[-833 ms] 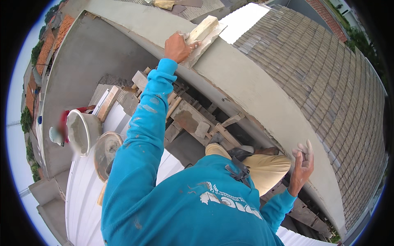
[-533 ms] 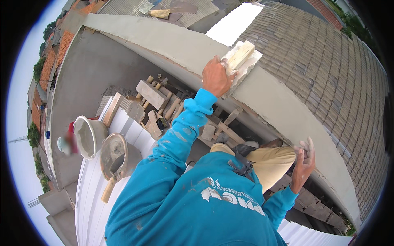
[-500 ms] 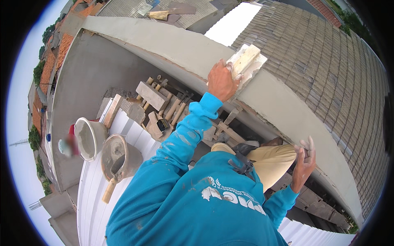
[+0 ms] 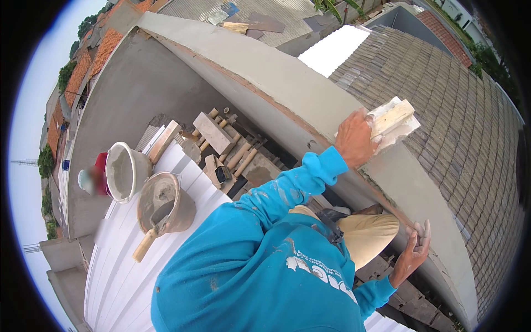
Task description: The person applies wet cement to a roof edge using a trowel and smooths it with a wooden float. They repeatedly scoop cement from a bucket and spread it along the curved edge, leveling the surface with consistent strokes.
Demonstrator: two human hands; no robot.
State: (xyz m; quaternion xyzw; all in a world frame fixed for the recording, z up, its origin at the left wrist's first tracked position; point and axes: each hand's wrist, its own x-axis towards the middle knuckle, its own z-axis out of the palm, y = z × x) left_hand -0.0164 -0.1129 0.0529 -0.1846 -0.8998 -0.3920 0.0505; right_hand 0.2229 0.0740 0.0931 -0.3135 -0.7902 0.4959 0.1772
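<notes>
My left hand (image 4: 355, 139) grips a plasterer's float (image 4: 391, 123) by its pale wooden handle. The float is smeared with light mortar and sits at the top of the grey plastered wall (image 4: 301, 74), reaching over the side nearest the roof tiles. Whether its face touches the wall is hidden. Lower right, my right hand (image 4: 414, 252) is by the wall's near edge, with nothing visible in it. Its mortar-dusted fingers are loosely bent, the thumb apart. A mortar bucket (image 4: 185, 213) with a wooden-handled trowel (image 4: 148, 243) resting in it stands to my left.
A pale bucket (image 4: 126, 171) stands beside the mortar bucket, near a person in red (image 4: 99, 174). White corrugated sheeting (image 4: 119, 260) lies below. Bamboo poles, planks and a block (image 4: 213, 133) crowd the gap inside the wall. Roof tiles (image 4: 420, 88) slope away beyond it.
My left hand has slid the float rightward along the wall top, and it now overhangs the tiled side. The whole view has shifted somewhat. My right hand stays near the wall's edge.
</notes>
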